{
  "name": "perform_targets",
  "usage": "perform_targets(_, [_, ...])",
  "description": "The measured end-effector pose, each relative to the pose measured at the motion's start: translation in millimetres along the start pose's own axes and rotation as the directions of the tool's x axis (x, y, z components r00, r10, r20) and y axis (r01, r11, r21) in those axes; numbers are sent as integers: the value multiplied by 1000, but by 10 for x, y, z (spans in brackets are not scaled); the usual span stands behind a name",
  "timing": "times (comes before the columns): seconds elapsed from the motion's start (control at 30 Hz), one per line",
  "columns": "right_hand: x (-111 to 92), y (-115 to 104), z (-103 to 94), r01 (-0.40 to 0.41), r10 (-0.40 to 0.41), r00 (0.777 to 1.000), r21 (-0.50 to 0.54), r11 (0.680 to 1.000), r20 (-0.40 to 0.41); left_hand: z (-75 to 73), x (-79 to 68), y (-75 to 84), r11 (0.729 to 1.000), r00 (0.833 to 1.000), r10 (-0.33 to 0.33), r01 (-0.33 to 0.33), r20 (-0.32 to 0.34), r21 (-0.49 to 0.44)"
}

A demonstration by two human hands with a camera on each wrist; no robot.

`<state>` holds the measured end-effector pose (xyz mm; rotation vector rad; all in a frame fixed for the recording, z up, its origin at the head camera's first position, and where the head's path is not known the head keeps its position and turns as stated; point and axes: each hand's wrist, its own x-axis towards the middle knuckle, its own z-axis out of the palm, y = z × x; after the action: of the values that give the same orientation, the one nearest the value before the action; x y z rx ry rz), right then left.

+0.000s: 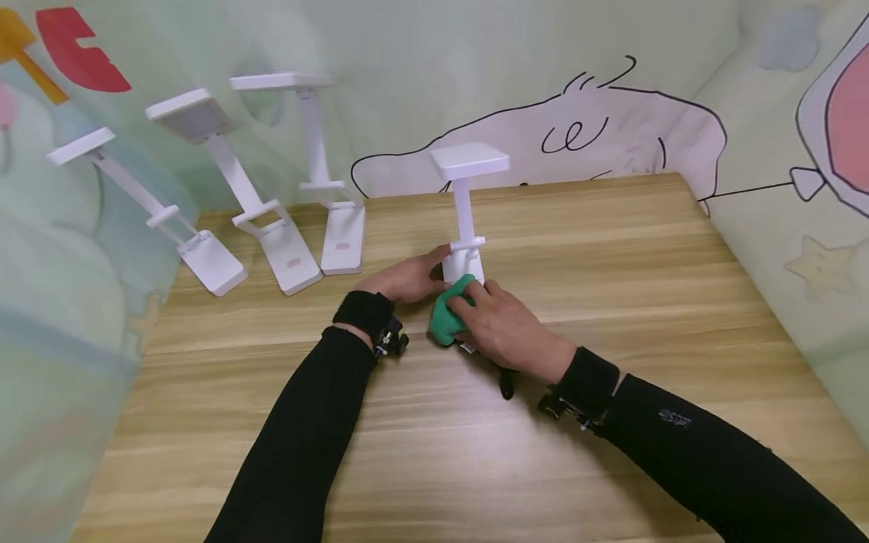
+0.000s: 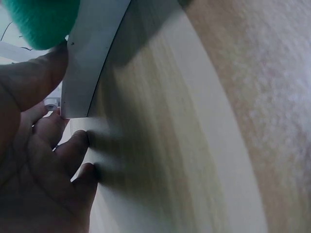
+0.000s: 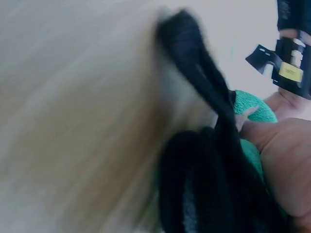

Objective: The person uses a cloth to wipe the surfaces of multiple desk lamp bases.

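Note:
A white desk lamp [image 1: 470, 160] stands upright on the wooden table in front of me. My left hand [image 1: 406, 279] holds its base from the left; in the left wrist view the thumb lies at one edge of the base [image 2: 90, 63] and the fingers reach round its end. Bunched in my right hand [image 1: 512, 330] is a green cloth [image 1: 444, 320], pressed at the near end of the base. The cloth [image 3: 253, 108] shows partly behind the hand and a dark strap in the right wrist view.
Three more white lamps stand at the back left: one leftmost [image 1: 213, 262], one in the middle [image 1: 292, 260] and one nearer the centre [image 1: 343, 240]. A printed fabric backdrop [image 1: 407, 90] rises behind the wooden table [image 1: 421, 452]. A black strap end [image 1: 506, 383] hangs below my right hand.

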<state>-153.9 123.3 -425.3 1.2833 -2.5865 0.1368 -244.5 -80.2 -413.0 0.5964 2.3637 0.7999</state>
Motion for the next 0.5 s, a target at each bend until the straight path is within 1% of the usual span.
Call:
perform_targets(0.1, [-11, 3, 18, -9, 9, 1000, -44, 999, -9, -9, 0, -6, 1000, 1000, -3, 3, 8, -25])
perform_targets(0.17, [-50, 22, 21, -21, 21, 1000, -37, 999, -4, -2, 1, -3, 999, 1000, 2, -1, 13, -46])
perform_targets(0.27, [-127, 67, 13, -44, 44, 999, 3, 999, 9, 6, -1, 1, 997, 1000, 0, 2, 20, -77])
perform_targets(0.33, [-172, 98, 4, -64, 63, 998, 47, 997, 10, 9, -4, 0, 996, 1000, -16, 18, 17, -86])
perform_targets(0.4, [-210, 126, -3, -87, 85, 996, 91, 992, 18, 12, -9, -4, 995, 999, -39, 41, 17, -88])
perform_targets(0.5, [-257, 161, -10, -121, 118, 993, 145, 982, 28, 17, -11, -4, 995, 999, -50, 51, 15, -82])
